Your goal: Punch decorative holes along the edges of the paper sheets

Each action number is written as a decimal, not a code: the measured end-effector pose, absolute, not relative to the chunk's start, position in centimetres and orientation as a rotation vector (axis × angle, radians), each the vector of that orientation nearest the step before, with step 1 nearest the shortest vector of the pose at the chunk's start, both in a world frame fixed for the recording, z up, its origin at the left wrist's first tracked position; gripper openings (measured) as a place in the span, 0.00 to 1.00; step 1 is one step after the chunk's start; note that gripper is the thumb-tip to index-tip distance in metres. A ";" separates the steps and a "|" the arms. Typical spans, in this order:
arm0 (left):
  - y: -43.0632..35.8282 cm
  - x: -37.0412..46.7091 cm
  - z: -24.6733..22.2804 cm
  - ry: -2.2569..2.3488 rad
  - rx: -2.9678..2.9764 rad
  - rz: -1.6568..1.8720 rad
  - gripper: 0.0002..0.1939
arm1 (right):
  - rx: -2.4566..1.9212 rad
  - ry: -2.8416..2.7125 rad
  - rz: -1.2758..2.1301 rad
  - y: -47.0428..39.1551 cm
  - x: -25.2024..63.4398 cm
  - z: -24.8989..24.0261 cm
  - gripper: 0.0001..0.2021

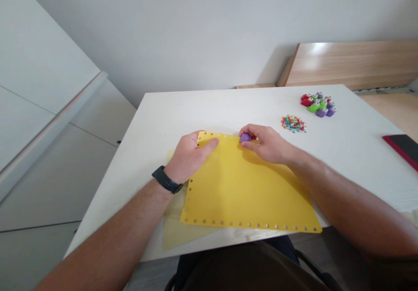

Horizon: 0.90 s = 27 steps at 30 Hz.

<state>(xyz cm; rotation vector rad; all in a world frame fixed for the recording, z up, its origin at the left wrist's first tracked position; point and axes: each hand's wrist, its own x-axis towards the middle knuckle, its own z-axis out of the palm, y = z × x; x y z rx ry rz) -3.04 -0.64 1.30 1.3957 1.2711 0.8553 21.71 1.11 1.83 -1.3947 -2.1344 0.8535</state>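
A yellow sheet of paper (248,191) is held a little above the table, with small star-shaped holes along its near, left and part of its far edge. My left hand (192,152) pinches the sheet at its far left corner, thumb on top and fingers underneath. At the far edge, my right hand (264,143) grips a small purple craft punch (245,138), which sits over the paper's border. A bit of red shows behind the punch, partly covered by my fingers. Under the yellow sheet lies a paler yellow sheet (173,234), sticking out at the left.
On the white table (183,112), a pile of multicoloured paper bits (294,123) lies beyond my right hand. Several red, green and purple craft punches (318,104) cluster at the back right. A dark device with a red edge (403,147) rests at the right.
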 end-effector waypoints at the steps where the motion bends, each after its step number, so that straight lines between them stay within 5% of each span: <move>1: -0.6 -3.1 1.3 1.267 1.400 0.856 0.19 | -1.400 -2.136 0.843 1.1 21.7 1.8 0.07; 27: -0.4 -4.1 2.4 1.418 1.659 0.828 0.18 | -1.290 -2.236 0.934 0.2 21.1 3.1 0.09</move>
